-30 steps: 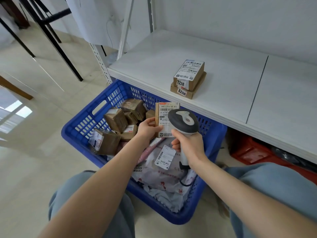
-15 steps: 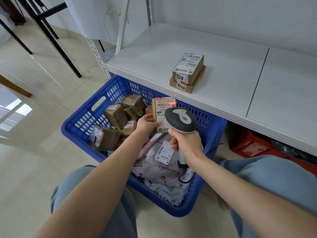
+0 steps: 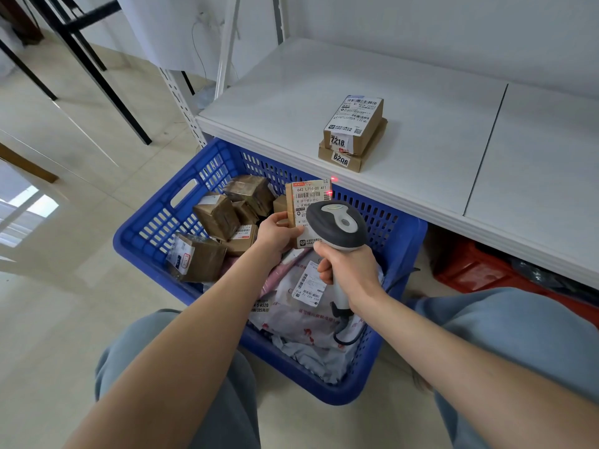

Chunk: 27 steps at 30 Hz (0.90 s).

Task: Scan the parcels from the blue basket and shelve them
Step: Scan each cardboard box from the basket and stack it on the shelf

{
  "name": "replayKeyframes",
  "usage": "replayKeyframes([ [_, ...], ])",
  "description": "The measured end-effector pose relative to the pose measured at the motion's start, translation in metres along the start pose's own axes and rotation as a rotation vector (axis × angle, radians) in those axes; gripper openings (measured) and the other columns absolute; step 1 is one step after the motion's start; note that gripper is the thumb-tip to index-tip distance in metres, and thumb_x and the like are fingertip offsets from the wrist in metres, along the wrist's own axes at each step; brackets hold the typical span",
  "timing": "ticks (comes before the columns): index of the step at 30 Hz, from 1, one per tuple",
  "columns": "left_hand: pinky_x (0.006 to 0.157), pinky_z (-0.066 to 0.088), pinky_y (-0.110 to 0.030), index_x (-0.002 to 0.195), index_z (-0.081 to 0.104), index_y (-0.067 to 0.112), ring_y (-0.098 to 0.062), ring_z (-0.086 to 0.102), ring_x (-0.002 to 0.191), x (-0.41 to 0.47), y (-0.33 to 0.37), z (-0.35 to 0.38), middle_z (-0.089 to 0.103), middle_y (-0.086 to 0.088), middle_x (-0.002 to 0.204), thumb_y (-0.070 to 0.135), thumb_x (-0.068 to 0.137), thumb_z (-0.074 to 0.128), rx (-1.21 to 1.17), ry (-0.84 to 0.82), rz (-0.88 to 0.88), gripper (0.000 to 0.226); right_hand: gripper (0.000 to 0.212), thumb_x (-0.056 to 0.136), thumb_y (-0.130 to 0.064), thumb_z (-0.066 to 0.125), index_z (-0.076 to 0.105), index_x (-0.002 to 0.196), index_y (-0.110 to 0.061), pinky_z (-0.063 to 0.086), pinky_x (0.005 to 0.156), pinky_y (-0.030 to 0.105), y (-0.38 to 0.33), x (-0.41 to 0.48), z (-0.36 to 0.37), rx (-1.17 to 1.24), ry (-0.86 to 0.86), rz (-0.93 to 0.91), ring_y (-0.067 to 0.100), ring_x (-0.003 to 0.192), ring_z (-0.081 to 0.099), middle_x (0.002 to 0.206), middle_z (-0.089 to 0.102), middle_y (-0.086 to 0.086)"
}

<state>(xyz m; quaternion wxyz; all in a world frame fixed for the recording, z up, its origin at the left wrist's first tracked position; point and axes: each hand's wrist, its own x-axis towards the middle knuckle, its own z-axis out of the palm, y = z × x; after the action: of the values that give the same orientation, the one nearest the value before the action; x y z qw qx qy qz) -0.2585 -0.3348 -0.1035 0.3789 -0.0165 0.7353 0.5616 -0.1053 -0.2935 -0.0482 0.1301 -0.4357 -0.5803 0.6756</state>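
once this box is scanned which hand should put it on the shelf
Left. The left hand grips the cardboard parcel above the blue basket and can likely lift it straight onto the white shelf. The right hand is wrapped round the barcode scanner.

Both forearms bare up to frame edge: left forearm (image 3: 204, 335), right forearm (image 3: 453, 351). Left hand (image 3: 278, 234) and right hand (image 3: 351, 270) also bare. Legs wore loose trousers (image 3: 551, 345), light blue-grey, denim-like cloth, soft folds over knees. Same cloth covered left leg (image 3: 120, 361), which showed on either side of left forearm. Right leg (image 3: 486, 315) filled lower right corner, paler at knee.
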Motion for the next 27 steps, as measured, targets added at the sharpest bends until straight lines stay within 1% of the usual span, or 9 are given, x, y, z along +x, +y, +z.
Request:
replayKeyframes([
  [2,0.07,0.055,-0.031,0.128,0.051,0.005,-0.021,0.062,0.085,-0.0002,0.0001,0.0002,0.063,-0.009,0.104,-0.006,0.084,0.065,0.001,-0.003,-0.003,0.047,0.026,0.084,-0.017,0.069,0.064,0.06,-0.011,0.046,0.049,0.021,-0.0002,-0.0001,-0.0004,-0.006,-0.003,-0.003,0.005,0.041,0.054,0.045,0.058,-0.004],
  [4,0.064,0.054,-0.028,0.127,0.051,0.006,-0.018,0.062,0.077,-0.0007,0.0002,0.0003,0.062,-0.006,0.099,-0.005,0.084,0.065,0.011,-0.009,-0.004,0.046,0.025,0.085,-0.017,0.068,0.064,0.061,-0.01,0.046,0.048,0.02,-0.0004,-0.0001,-0.0005,-0.006,-0.009,-0.003,0.004,0.041,0.054,0.044,0.058,-0.005],
  [7,0.061,0.052,-0.027,0.127,0.051,0.006,-0.015,0.061,0.072,0.0002,-0.0011,0.0002,0.064,-0.01,0.107,-0.005,0.084,0.066,0.027,-0.013,0.004,0.047,0.023,0.085,-0.016,0.068,0.065,0.063,-0.01,0.047,0.048,0.019,-0.0002,0.0003,-0.0005,-0.004,-0.016,-0.003,0.004,0.041,0.054,0.044,0.058,-0.005],
  [9,0.063,0.053,-0.028,0.127,0.051,0.006,-0.015,0.061,0.071,0.0001,-0.0014,0.0003,0.063,-0.008,0.103,-0.005,0.084,0.065,0.032,-0.012,0.009,0.047,0.022,0.085,-0.016,0.068,0.065,0.064,-0.009,0.048,0.048,0.019,-0.0001,0.0003,-0.0005,-0.006,-0.019,-0.004,0.004,0.041,0.054,0.044,0.058,-0.005],
  [14,0.07,0.054,-0.032,0.127,0.051,0.007,-0.015,0.062,0.072,0.0007,-0.0014,0.0002,0.062,-0.002,0.091,-0.004,0.084,0.066,0.032,-0.013,0.004,0.047,0.023,0.085,-0.017,0.068,0.065,0.063,-0.009,0.048,0.049,0.02,0.0008,0.0016,-0.0012,-0.007,-0.023,-0.003,0.005,0.042,0.054,0.046,0.059,-0.004],
  [18,0.07,0.054,-0.031,0.127,0.051,0.008,-0.015,0.061,0.073,0.0006,-0.0009,0.0009,0.061,-0.004,0.096,-0.004,0.084,0.066,0.045,-0.008,0.01,0.046,0.025,0.084,-0.017,0.068,0.065,0.061,-0.01,0.047,0.049,0.021,0.0016,0.0025,-0.0011,-0.001,-0.028,-0.006,0.006,0.042,0.054,0.046,0.058,-0.003],
  [22,0.079,0.055,-0.036,0.127,0.052,0.007,-0.017,0.062,0.078,0.0006,-0.0016,0.0014,0.062,-0.005,0.098,-0.004,0.084,0.066,0.041,-0.011,0.012,0.046,0.025,0.084,-0.017,0.068,0.064,0.06,-0.011,0.047,0.049,0.022,0.0014,0.0049,-0.001,0.005,-0.027,-0.003,0.008,0.043,0.054,0.046,0.058,-0.002],
  [24,0.077,0.055,-0.035,0.127,0.051,0.007,-0.017,0.062,0.079,-0.0002,-0.0007,0.0013,0.062,-0.004,0.096,-0.004,0.084,0.066,0.037,-0.016,0.014,0.046,0.026,0.084,-0.016,0.068,0.063,0.059,-0.011,0.046,0.049,0.022,0.0009,0.0062,-0.0013,0.009,-0.03,-0.003,0.008,0.043,0.054,0.046,0.058,-0.002],
  [27,0.068,0.055,-0.03,0.127,0.051,0.008,-0.016,0.063,0.077,-0.0007,0.0001,0.0,0.063,-0.004,0.097,-0.003,0.085,0.065,0.041,-0.02,0.016,0.046,0.022,0.084,-0.016,0.069,0.065,0.063,-0.01,0.047,0.052,0.022,0.0001,0.0068,-0.0022,0.033,-0.066,0.006,0.01,0.047,0.056,0.049,0.06,-0.001],
])
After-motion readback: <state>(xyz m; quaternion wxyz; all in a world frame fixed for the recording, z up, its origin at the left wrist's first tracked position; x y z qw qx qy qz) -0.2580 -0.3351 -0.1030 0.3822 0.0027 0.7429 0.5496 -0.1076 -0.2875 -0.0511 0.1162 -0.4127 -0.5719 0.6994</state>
